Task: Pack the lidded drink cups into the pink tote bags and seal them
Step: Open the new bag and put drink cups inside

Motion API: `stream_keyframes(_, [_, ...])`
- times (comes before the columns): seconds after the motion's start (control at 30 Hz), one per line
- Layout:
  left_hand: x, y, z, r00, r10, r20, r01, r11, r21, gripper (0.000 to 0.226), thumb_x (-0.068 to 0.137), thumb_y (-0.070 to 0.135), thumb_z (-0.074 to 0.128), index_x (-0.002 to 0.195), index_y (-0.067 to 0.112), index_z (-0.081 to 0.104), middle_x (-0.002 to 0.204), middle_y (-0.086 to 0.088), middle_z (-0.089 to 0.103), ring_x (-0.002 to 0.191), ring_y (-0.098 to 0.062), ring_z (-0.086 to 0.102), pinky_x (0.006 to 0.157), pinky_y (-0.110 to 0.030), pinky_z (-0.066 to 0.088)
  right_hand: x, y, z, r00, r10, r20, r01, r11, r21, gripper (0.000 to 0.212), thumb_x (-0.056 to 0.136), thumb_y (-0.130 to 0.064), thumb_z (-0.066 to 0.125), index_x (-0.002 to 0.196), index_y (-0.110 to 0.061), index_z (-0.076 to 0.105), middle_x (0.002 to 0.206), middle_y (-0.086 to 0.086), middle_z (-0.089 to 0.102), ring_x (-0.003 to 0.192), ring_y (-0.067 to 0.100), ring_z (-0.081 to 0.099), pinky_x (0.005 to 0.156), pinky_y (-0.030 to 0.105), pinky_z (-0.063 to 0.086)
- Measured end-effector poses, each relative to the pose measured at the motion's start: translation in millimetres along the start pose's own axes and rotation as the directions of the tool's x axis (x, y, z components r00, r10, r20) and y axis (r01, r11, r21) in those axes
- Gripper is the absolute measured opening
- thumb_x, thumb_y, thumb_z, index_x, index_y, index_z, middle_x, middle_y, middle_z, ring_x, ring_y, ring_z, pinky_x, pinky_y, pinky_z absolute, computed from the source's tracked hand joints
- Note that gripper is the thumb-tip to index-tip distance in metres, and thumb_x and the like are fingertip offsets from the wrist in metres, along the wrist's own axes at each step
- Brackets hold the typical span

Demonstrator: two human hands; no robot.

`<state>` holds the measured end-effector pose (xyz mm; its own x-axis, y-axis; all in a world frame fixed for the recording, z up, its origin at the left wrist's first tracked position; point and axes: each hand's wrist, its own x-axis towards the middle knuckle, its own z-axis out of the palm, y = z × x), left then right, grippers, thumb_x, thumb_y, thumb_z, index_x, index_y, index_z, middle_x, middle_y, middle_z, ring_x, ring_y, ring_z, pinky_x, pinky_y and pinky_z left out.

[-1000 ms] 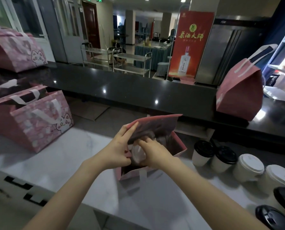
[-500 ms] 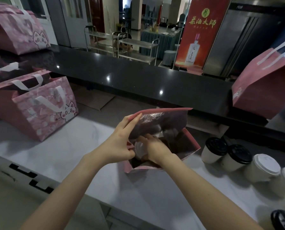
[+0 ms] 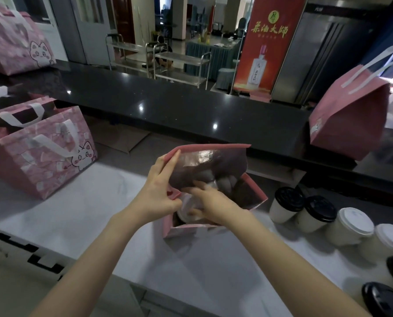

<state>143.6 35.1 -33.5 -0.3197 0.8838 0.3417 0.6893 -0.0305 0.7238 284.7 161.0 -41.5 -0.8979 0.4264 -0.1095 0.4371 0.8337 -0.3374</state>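
Observation:
An open pink tote bag (image 3: 252, 193) stands on the white counter in the middle of the view. My left hand (image 3: 160, 191) holds the bag's near left rim and its raised flap (image 3: 213, 161). My right hand (image 3: 210, 203) reaches down into the bag mouth and grips a white-lidded cup (image 3: 187, 210) inside it. Another pale cup top (image 3: 224, 180) shows deeper in the bag. To the right stand loose cups: two with black lids (image 3: 289, 199) (image 3: 320, 208) and two with white lids (image 3: 354, 221) (image 3: 392, 236).
Pink cat-print tote bags (image 3: 51, 152) stand at the left, one more on the black counter (image 3: 179, 106) at far left (image 3: 17, 42), and a plain pink bag (image 3: 348, 117) at the right. Two black lids (image 3: 383, 298) lie at the lower right corner.
My right hand has pushed the cup lower into the bag while my left hand keeps the flap up. The view has tilted slightly down and right.

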Motion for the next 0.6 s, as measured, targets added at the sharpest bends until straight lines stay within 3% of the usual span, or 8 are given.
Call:
stream_keyframes(0.13, [4,2,10,0.999,-0.032,-0.034,0.032,0.999,0.013,0.106,0.073,0.006,0.074,0.152,0.039,0.010,0.148,0.024,0.010,0.130,-0.016,0.037,0.086,-0.025,0.055,-55,15,-30,0.969,-0.084,-0.230,0.088,0.996,0.005,0.034,0.090,-0.034,0.060,0.123,-0.027,0.061,0.132,-0.009,0.050,0.114,0.008,0.053,0.096,0.026,0.048])
stream_keyframes(0.2, [6,3,17,0.997,-0.043,-0.060,0.045,0.999,0.023,0.106,0.074,0.006,0.074,0.151,0.040,0.010,0.147,0.023,0.011,0.126,-0.015,0.040,0.082,-0.017,0.053,-88,35,-42,0.910,-0.078,-0.408,0.091,0.996,0.013,0.026,0.090,-0.034,0.058,0.114,-0.025,0.065,0.122,-0.011,0.056,0.108,0.004,0.053,0.091,0.020,0.048])
stream_keyframes(0.3, [11,5,26,0.994,-0.068,-0.090,0.071,0.997,0.023,0.108,0.074,0.007,0.076,0.150,0.043,0.010,0.146,0.023,0.013,0.106,-0.012,0.057,0.067,-0.005,0.046,-125,82,-51,0.782,0.048,-0.621,-0.056,0.998,0.007,0.021,0.090,-0.023,0.062,0.109,-0.018,0.067,0.112,-0.005,0.060,0.102,0.014,0.056,0.087,0.026,0.048])
stream_keyframes(0.4, [15,8,34,0.992,-0.081,-0.099,0.086,0.995,0.044,0.110,0.071,0.009,0.079,0.151,0.042,0.010,0.149,0.018,0.013,0.087,0.001,0.063,0.061,-0.005,0.042,-139,139,-54,0.808,0.314,-0.499,-0.362,0.932,0.001,0.038,0.089,-0.027,0.064,0.126,-0.020,0.058,0.126,0.001,0.054,0.114,0.023,0.050,0.098,0.035,0.042])
stream_keyframes(0.5, [19,8,40,0.990,-0.047,-0.132,0.061,0.993,0.104,0.112,0.069,0.009,0.082,0.152,0.037,0.012,0.150,0.012,0.014,0.098,0.023,0.047,0.078,-0.012,0.040,-135,182,-50,0.825,0.493,-0.277,-0.539,0.833,-0.126,0.068,0.086,-0.045,0.064,0.145,-0.026,0.035,0.147,0.007,0.037,0.131,0.028,0.037,0.108,0.040,0.034])
stream_keyframes(0.6, [21,6,46,0.987,-0.026,-0.161,0.052,0.986,0.157,0.115,0.067,0.011,0.084,0.152,0.037,0.011,0.151,0.013,0.013,0.126,-0.009,0.042,0.093,-0.027,0.040,-120,210,-49,0.815,0.539,-0.213,-0.574,0.799,-0.176,0.084,0.081,-0.057,0.064,0.149,-0.025,0.027,0.151,0.013,0.031,0.138,0.031,0.031,0.113,0.041,0.027])
